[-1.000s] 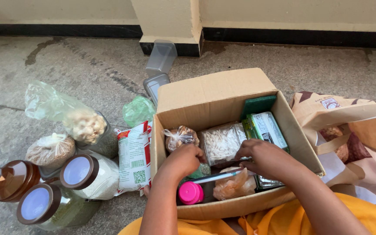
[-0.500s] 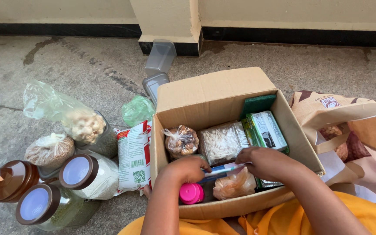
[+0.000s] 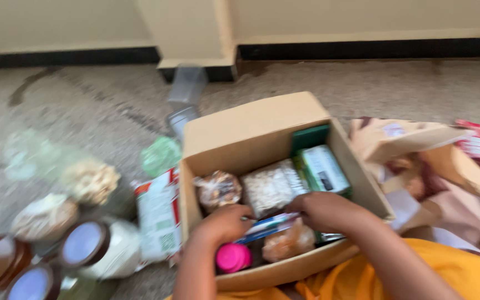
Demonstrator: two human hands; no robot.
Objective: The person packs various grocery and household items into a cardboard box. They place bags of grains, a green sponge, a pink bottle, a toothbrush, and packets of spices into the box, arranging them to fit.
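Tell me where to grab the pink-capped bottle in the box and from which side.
Grip the pink cap, coming straight down from above. Only the cap shows; the body is buried among packets in the box, near the front wall. The left hand is right above it and the nearest; the right hand is on the white and blue tube.

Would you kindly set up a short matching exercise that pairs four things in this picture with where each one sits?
Things:
1. pink cap
2. green packet
3. blue and white tube
4. brown-lidded jars

Places:
A. on the floor, left of the cardboard box
B. held between the left hand and right hand
C. near corner of the box, below the left hand
D. right side of the box, against its wall

Pairs: 1-C, 2-D, 3-B, 4-A
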